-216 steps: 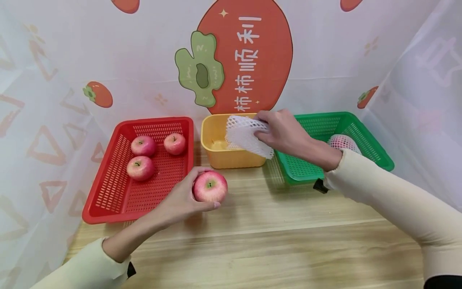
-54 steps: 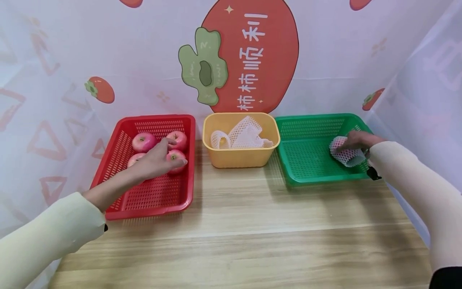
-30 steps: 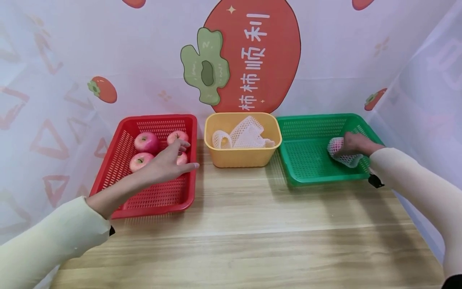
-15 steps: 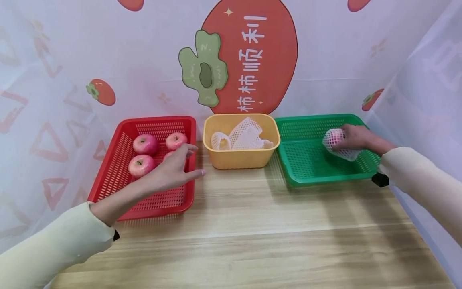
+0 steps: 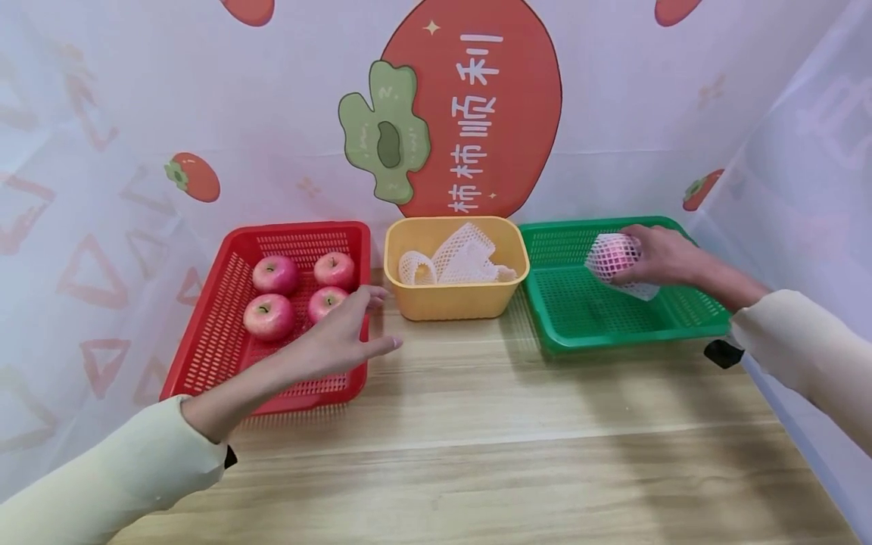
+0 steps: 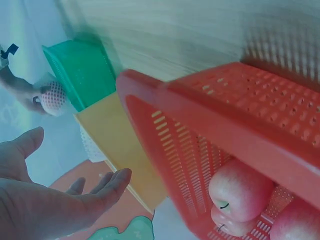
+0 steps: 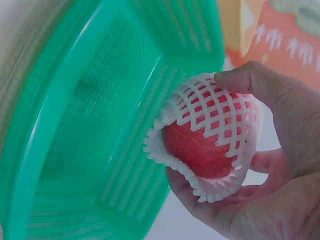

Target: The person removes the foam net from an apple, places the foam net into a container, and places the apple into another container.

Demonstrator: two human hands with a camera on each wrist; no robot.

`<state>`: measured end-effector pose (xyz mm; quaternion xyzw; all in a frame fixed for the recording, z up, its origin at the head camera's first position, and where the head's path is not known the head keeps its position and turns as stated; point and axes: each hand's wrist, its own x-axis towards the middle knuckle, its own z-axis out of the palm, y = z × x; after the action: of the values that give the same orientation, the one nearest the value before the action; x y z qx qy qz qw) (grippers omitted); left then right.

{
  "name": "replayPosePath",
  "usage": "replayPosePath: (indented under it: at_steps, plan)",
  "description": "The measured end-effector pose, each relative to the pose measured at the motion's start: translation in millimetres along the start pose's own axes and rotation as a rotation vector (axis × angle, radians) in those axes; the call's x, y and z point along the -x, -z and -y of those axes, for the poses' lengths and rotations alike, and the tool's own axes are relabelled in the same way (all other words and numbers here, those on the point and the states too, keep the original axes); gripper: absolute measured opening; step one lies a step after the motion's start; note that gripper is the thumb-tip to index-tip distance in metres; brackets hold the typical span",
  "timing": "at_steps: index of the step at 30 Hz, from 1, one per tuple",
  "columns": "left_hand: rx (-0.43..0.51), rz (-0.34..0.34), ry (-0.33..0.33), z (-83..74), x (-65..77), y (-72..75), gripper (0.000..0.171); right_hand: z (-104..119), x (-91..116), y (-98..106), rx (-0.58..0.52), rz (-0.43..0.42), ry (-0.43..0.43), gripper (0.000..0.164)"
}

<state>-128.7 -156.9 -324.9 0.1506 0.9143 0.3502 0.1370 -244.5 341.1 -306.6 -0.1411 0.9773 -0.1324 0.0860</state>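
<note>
My right hand [image 5: 664,256] grips an apple [image 7: 200,150] wrapped in a white foam net sleeve [image 7: 215,110], held over the green basket [image 5: 565,333]. Thumb and fingers curl round the sleeve, and bare red skin shows at its open end in the right wrist view. My left hand [image 5: 341,333] is empty, fingers spread and relaxed, above the right side of the red basket [image 5: 357,378]. Inside that basket sit several bare apples [image 5: 269,316], one partly behind the left hand. In the left wrist view the open palm faces toward the yellow bin.
A yellow bin [image 5: 453,303] stands between the two baskets, with loose white foam nets [image 5: 470,253] inside. The wooden table [image 5: 477,454] spreads in front. A printed white cloth [image 5: 272,98] closes off the back and sides.
Earlier, the left hand put its apple into the red basket and the right hand's net went into the yellow bin. Lately the right hand lifted the netted apple leftward; the left hand drew back rightward.
</note>
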Motion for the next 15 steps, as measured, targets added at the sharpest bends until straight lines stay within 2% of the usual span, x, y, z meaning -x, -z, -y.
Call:
replayPosePath:
  at_steps: [4, 10, 15]
  plan:
    - [-0.008, -0.005, -0.033, 0.4, 2.3, -6.8, 0.075, 21.1, 8.6, -2.4, 0.006, -0.021, 0.023, 0.090]
    - [0.005, -0.046, -0.123, 2.0, 7.7, -17.8, 0.069, 52.8, 24.0, -8.9, -0.011, -0.029, 0.089, 0.091]
    - [0.000, -0.027, -0.118, -2.0, 13.1, -22.3, 0.070, 73.3, 36.1, -14.0, -0.018, -0.025, 0.138, 0.092]
